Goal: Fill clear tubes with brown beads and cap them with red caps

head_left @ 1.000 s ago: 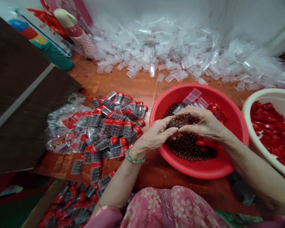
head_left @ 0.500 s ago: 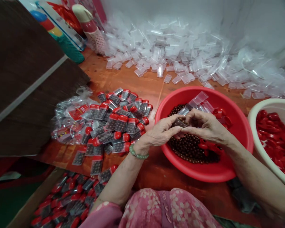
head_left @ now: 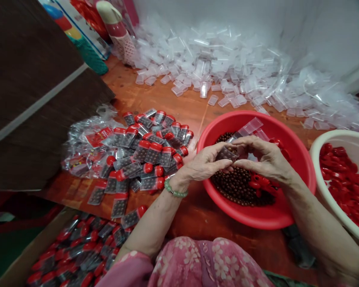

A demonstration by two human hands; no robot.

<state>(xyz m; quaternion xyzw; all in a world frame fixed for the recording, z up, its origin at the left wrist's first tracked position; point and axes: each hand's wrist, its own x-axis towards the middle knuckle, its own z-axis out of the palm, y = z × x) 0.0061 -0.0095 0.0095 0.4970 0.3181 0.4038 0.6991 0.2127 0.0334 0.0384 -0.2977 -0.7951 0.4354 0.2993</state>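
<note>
My left hand and my right hand meet over a red basin that holds small dark brown beads, a few clear vials and some red caps. Both hands pinch one small clear vial filled with dark beads; the fingers of each are closed on it. A green bead bracelet sits on my left wrist.
A heap of filled, red-capped vials lies left of the basin, with more in a cardboard box at bottom left. Empty clear vials pile along the wall. A white basin of red caps stands at right. A dark board fills the left.
The view has shifted a little. Both hands stay together over the red basin, holding the vial, with only small finger movements.
</note>
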